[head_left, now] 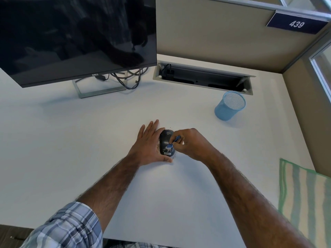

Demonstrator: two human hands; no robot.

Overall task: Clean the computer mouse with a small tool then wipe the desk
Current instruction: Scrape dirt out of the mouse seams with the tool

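The black mouse is sitting mid-counter, with crumbs lying by its near end. The left hand is lying spread flat against its 9 o'clock side, thumb touching the near end. The right hand, at 3 o'clock, is pinching a small blue brush, which is touching the mouse's back. A blue mesh cup is standing at 2 o'clock, and a striped cloth is lying at 4 o'clock

- The mouse sits on the bench near its middle.
- The left hand lies flat against the mouse's left side.
- The right hand is at the mouse's right and pinches a small brush whose tip touches the mouse's top.
- The monitor stands far left.
- The cable hatch lies to the monitor's right.
- The mesh cup stands just before the hatch's right end.
- The cloth lies at the near right.
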